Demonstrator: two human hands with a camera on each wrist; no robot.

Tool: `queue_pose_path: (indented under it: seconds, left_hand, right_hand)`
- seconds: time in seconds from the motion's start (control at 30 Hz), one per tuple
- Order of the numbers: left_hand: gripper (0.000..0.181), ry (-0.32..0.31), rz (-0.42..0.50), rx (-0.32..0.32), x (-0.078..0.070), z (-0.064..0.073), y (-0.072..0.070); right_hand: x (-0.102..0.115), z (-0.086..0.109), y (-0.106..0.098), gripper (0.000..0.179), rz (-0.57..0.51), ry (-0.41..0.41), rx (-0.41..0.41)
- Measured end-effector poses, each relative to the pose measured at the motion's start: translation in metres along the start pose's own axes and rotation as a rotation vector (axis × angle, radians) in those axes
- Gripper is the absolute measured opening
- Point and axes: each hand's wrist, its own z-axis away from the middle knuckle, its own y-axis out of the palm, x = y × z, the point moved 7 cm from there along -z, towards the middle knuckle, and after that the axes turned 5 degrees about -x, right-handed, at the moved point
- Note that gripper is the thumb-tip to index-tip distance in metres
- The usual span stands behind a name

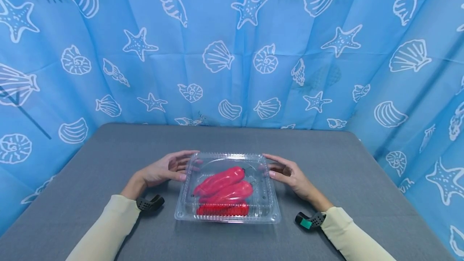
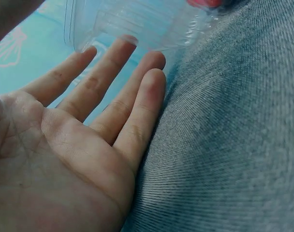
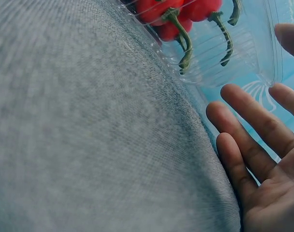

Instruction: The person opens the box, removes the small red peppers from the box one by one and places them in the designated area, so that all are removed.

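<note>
Between my hands a clear plastic clamshell box holds several long red peppers. Their curved green stems show through the side in the right wrist view. My left hand is at the box's left side, thumb and fingertips at the edge, the other fingers extended. At the opposite side, my right hand has its thumb and index finger at the lid's edge. In both wrist views the fingers are nearly straight and spread, palms turned toward the box.
A grey cloth-covered table lies under the box. Behind and beside it hangs a blue curtain with white shells and starfish. Black bands with small devices sit at both wrists, near the pale sleeves.
</note>
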Motion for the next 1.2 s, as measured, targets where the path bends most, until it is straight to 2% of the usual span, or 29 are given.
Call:
queue_pose_path:
  seconds: [0.17, 0.37, 0.73, 1.03, 1.2]
  left_hand:
    - [0.077, -0.017, 0.007, -0.024, 0.0027, -0.0006, -0.0028]
    - [0.073, 0.0, 0.006, -0.066, 0.0035, -0.0026, -0.0049]
    - [0.068, 0.006, -0.014, -0.133, 0.0062, -0.0042, -0.0082]
    - [0.069, 0.0, -0.015, -0.142, 0.0062, -0.0044, -0.0078]
    - [0.068, 0.002, -0.008, -0.145, 0.0057, -0.0044, -0.0071]
  right_hand:
    - [0.0004, -0.0002, -0.0006, 0.056, 0.009, 0.006, -0.012]
    - [0.0007, -0.0014, -0.0031, 0.053, 0.018, -0.015, -0.043]
    - [0.0013, -0.0032, -0.0034, 0.053, -0.121, -0.034, -0.049]
    - [0.0022, -0.0023, -0.0024, 0.056, -0.087, -0.074, -0.015]
    - [0.0011, -0.0023, -0.0026, 0.057, -0.064, -0.073, -0.033]
